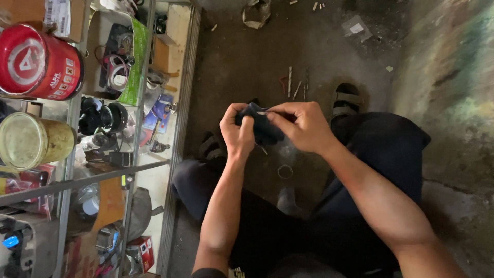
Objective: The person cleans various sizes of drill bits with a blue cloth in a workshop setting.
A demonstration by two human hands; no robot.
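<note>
I sit over a dirt floor and hold a small dark blue object (263,128) between both hands at the middle of the view. My left hand (236,135) grips its left side with the thumb on top. My right hand (302,126) pinches its upper right edge with fingertips. A thin metal piece pokes out below the object. What the object is cannot be made out.
A glass shelf unit (131,167) stands at the left, packed with a red tin (38,64), a yellowish jar (33,141), boxes and small parts. Several thin metal tools (294,85) lie on the floor ahead. My sandalled foot (346,103) rests nearby. A rough wall (453,77) runs along the right.
</note>
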